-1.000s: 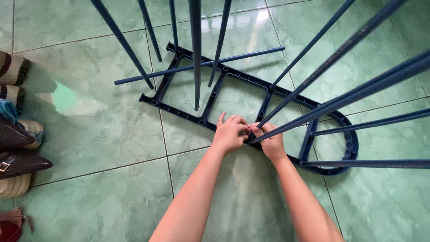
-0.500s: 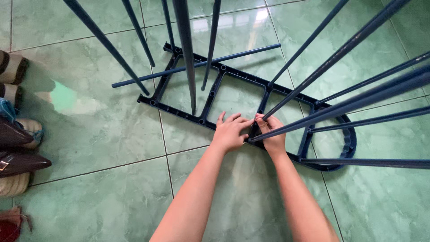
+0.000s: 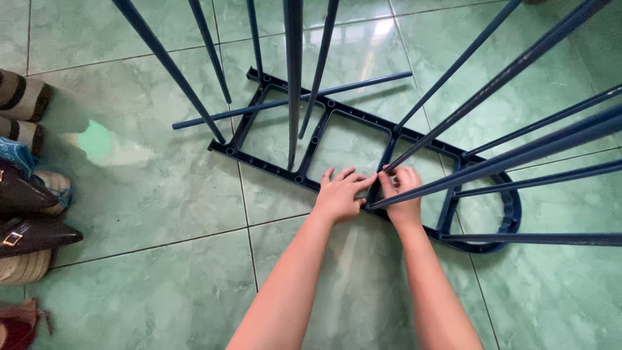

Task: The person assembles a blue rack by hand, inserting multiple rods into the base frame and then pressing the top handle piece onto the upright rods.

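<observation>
A dark blue plastic rack frame (image 3: 337,111) lies flat on the green tiled floor, with several blue rods standing up out of its holes toward the camera. My left hand (image 3: 340,194) rests on the frame's near rail, fingers spread. Right beside it, my right hand (image 3: 402,193) wraps around the lower end of one slanted blue rod (image 3: 512,161) where it meets the frame. A loose blue rod (image 3: 291,100) lies across the frame's far left part.
Several shoes and sandals (image 3: 29,214) line the left edge of the floor. The frame's rounded end (image 3: 512,214) is at the right. Upright rods (image 3: 293,78) cross most of the upper view.
Both hands have stayed at the same joint on the frame. My view has shifted slightly, and the rod ends near the camera have swung a little.
</observation>
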